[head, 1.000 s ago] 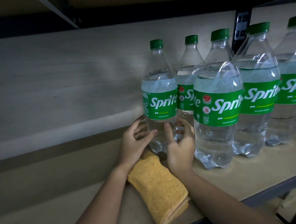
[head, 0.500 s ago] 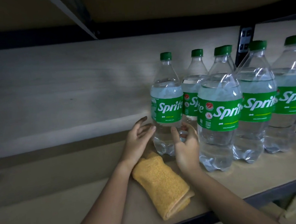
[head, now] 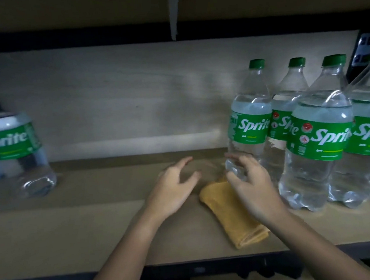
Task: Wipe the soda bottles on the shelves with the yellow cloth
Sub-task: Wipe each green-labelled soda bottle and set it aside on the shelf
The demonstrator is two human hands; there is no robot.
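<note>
Both our hands have come off the bottle they flanked a second ago. Our left hand [head: 172, 186] now hovers loose and spread over bare board, gripping nothing. Our right hand [head: 250, 185] hangs with fingers relaxed just in front of the base of the nearest clear plastic Sprite bottle with green cap and green label [head: 248, 120]; whether the fingertips touch it we cannot tell. The two hands sit apart.

The folded yellow terry cloth [head: 232, 216] lies flat between and below the hands, partly under our right wrist, unheld. We judge this bottle set back in its row; the cloth likely needs picking up for the next one.

Right of our right hand: three more Sprite bottles [head: 319, 136], packed close. Far left of our left hand: one lone Sprite bottle [head: 15, 151], blurred. All stand on a pale wooden shelf board [head: 86, 228] with dark metal front rail, pale back panel behind, another shelf overhead. Light is dim.
</note>
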